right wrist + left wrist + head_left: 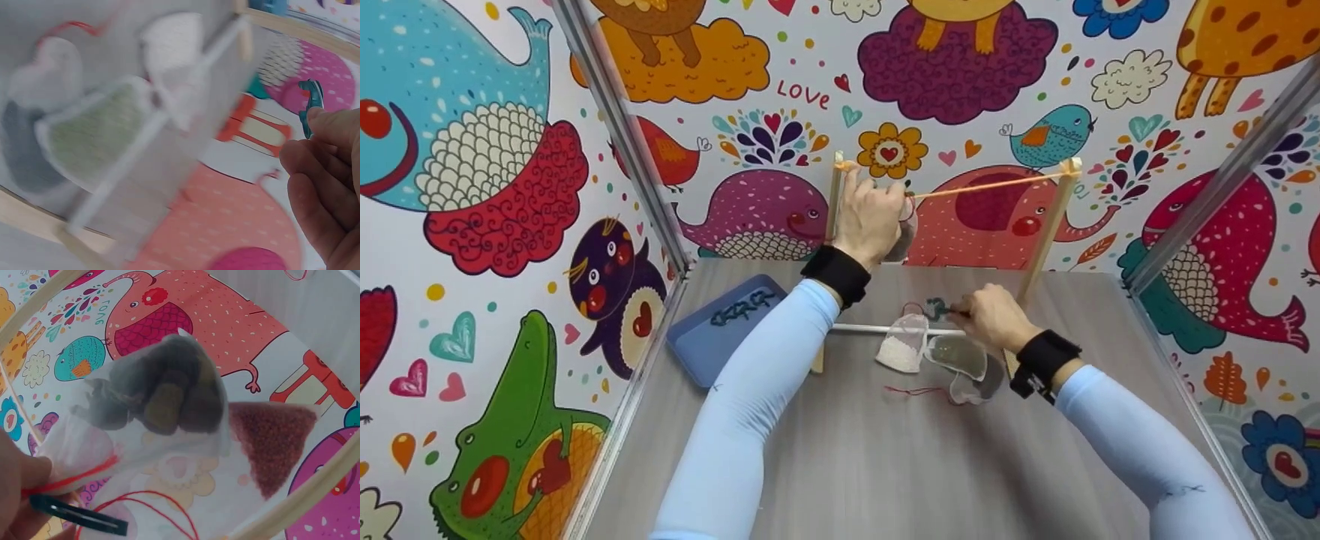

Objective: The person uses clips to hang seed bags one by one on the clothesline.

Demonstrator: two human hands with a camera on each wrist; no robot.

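Note:
Up at the left end of the orange string [990,184], my left hand [870,214] pinches the neck of a sheer white drawstring bag [163,399] with dark lumps inside. A dark green clip [79,514] lies at those fingers, beside the bag's red cord. Behind it hangs a bag of reddish-brown grains [273,444]. Lower down, my right hand [997,319] pinches a small teal clip [312,104] between thumb and finger. Near it lie a bag of white grains [901,351], a bag with greenish contents [960,356] and a bag with grey contents [979,384].
A wooden frame's right post [1048,232] and left post [834,199] carry the string. A white bar [862,328] joins them low down. The blue tray [697,341] on the left holds several dark green clips [741,306]. Patterned walls surround the grey table [840,465].

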